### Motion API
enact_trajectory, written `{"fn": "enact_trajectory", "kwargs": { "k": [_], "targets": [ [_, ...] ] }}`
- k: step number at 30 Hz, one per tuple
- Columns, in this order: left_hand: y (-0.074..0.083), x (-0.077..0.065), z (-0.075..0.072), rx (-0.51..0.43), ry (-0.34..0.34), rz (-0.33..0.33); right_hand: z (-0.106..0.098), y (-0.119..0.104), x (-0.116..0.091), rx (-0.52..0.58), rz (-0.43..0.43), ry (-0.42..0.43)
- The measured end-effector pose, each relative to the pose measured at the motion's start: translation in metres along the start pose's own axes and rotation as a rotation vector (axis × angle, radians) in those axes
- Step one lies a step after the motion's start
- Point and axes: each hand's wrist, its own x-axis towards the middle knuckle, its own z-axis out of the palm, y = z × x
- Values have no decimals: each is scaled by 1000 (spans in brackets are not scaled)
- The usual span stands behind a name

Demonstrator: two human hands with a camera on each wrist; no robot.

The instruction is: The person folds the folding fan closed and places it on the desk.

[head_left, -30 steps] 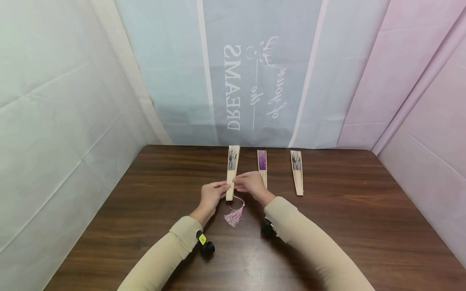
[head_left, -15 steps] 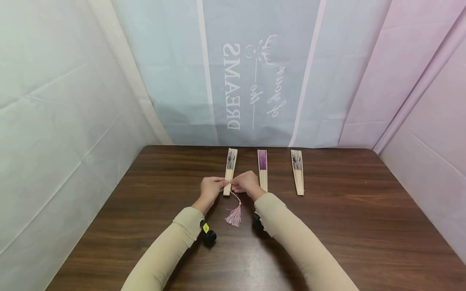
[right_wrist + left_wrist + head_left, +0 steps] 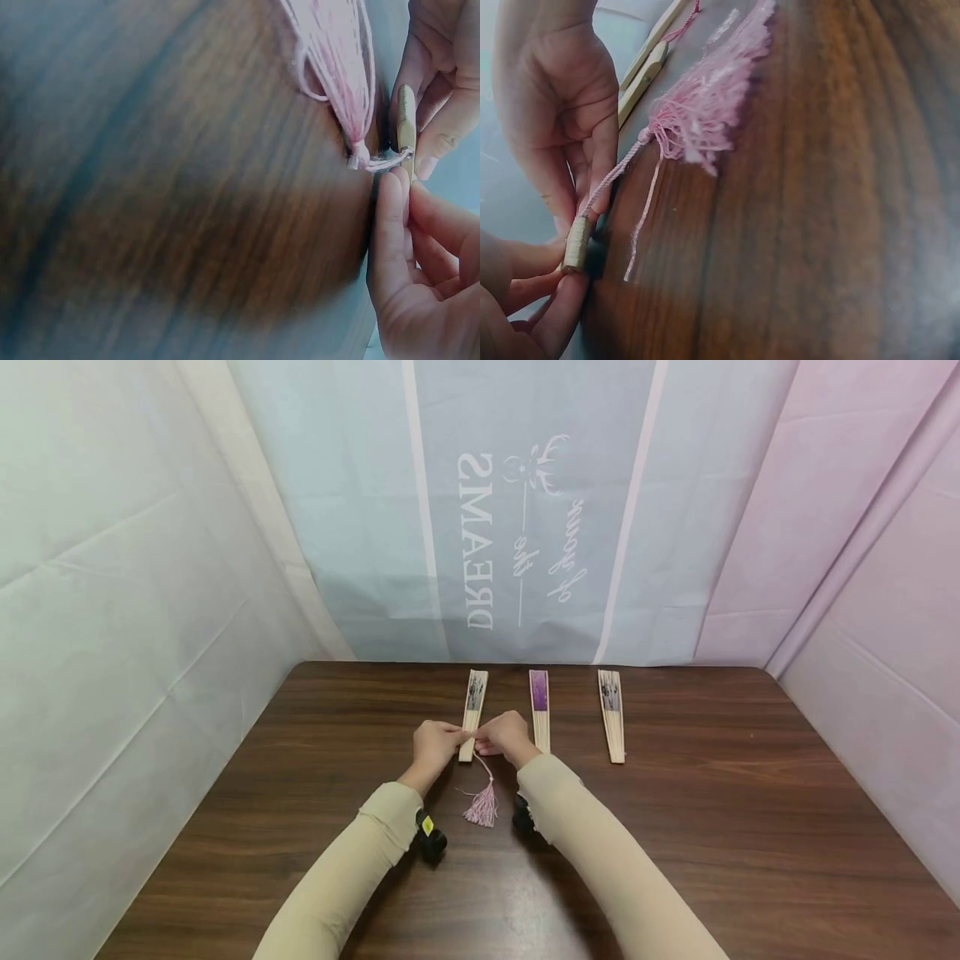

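A folded hand fan (image 3: 474,697) with a grey-and-white patterned top stands in front of me, its pale ribs narrowing towards me. My left hand (image 3: 435,747) pinches it near the lower end from the left. From the right, my right hand (image 3: 506,735) pinches the same part, fingertips meeting the left ones. A pink tassel (image 3: 482,806) hangs by a cord from the fan's base and lies spread on the wood. In the left wrist view the blunt rib end (image 3: 575,244) shows between the fingers of both hands.
To the right lie a folded purple fan (image 3: 539,692), its lower end partly behind my right hand, and another grey-patterned folded fan (image 3: 612,718). All are near the back edge of the dark wooden table (image 3: 750,827), with a printed cloth (image 3: 525,527) hanging behind.
Both hands have drawn the fan slightly towards me and lowered it, lining its top up with the other fans. Over the last half second they have barely moved.
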Motion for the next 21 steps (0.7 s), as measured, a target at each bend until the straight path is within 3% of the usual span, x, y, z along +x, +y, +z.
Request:
{"fn": "enact_trajectory", "kwargs": {
  "k": [13, 21],
  "targets": [
    [1, 7, 7, 69, 14, 34, 4, 1, 5, -78, -24, 109],
    [-1, 8, 2, 49, -2, 36, -18, 8, 0, -31, -62, -6]
  ]
}}
